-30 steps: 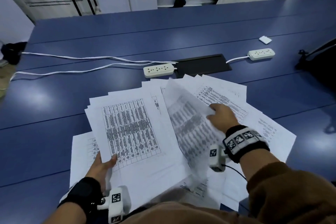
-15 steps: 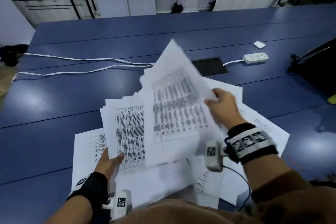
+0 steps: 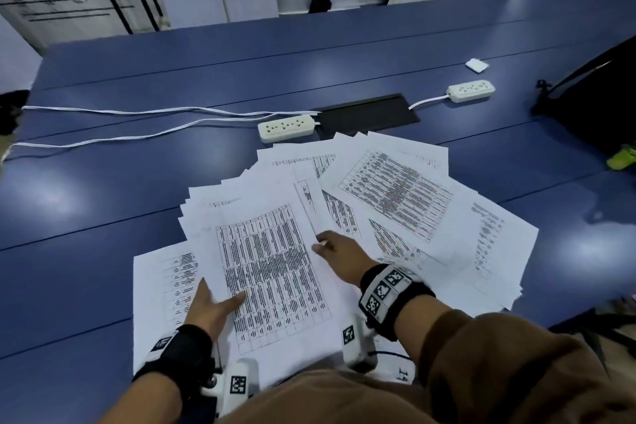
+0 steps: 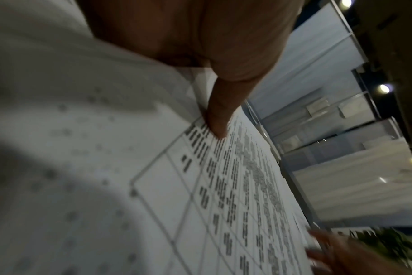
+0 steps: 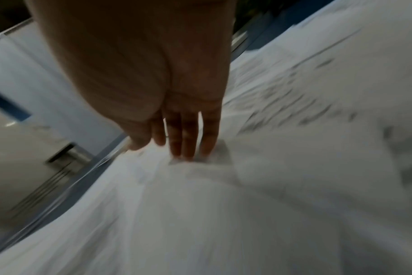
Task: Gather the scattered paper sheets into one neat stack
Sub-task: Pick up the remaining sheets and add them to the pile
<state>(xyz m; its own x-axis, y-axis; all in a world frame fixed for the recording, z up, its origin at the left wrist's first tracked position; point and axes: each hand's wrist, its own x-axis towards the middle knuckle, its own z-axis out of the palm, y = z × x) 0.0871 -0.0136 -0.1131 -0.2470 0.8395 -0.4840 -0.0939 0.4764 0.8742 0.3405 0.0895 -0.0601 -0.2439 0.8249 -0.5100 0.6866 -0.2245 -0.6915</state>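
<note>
— Lifted a moment ago, the top sheet (image 3: pixel 272 272) now lies flat on the pile on the table (image 3: pixel 103 182).
— Grips?
— Left hand (image 3: pixel 210 308) pinches its near corner; right hand (image 3: pixel 339 256) rests on it, fingers straight. Loose sheets (image 3: pixel 447 217) fan rightward, nearer the right hand.

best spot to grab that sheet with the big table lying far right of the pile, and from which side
Probably its far-right corner, coming from the right with the right hand. That sheet lies flat on top of the fan, its left edge close to the overlapping sheets beside it, while its right side rests on plain sheets with nothing covering it. Pinching that free corner should lift it alone. The left hand holds the gathered stack.
</note>
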